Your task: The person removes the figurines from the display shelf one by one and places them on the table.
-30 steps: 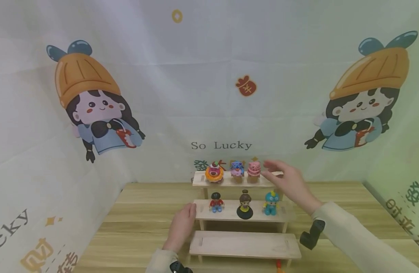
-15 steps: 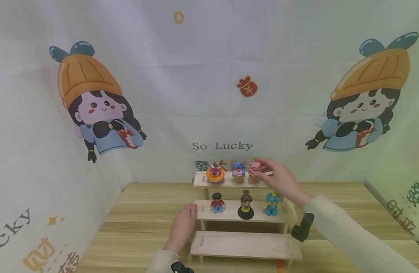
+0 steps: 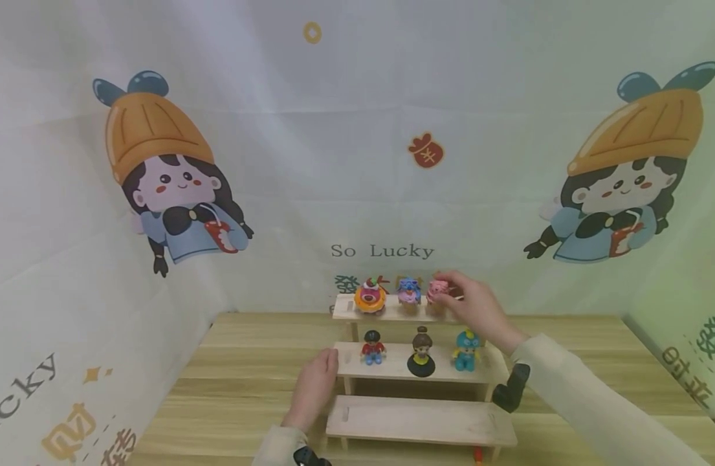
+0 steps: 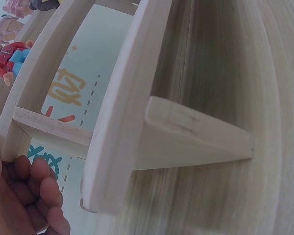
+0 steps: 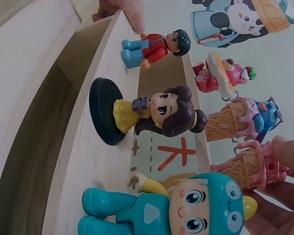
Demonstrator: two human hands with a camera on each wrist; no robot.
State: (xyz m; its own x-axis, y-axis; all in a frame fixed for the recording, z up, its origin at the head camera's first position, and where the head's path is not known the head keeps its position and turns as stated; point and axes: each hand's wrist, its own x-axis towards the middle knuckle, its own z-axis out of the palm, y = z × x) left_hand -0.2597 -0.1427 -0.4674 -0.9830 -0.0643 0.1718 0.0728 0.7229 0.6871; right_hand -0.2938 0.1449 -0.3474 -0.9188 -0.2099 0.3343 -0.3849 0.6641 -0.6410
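Note:
At the right of the top shelf, my right hand [image 3: 482, 307] holds a pink figurine in an ice-cream cone [image 5: 252, 164] between thumb and fingers. Beside it stand a blue ice-cream-cone figurine [image 3: 409, 294] and a pink bear in an orange ring [image 3: 370, 298]. My left hand [image 3: 314, 387] grips the left end of the middle shelf [image 3: 392, 367] of a wooden step stand; the right wrist view has its thumb on top. That shelf carries a red-jacketed toy figure [image 3: 373, 347], a doll in yellow on a black base [image 5: 152, 112] and a teal-suited toy figure [image 3: 466, 351].
The stand's bottom shelf [image 3: 421, 421] is bare. Under its right end a small red-orange object [image 3: 478, 455] shows partly. A wood-grain tabletop [image 3: 235, 375] lies around the stand, and a printed cloth backdrop [image 3: 287, 162] rises behind and at both sides.
My right hand has moved left along the top shelf and taken hold of the pink cone figurine. The left hand stays at the middle shelf's end.

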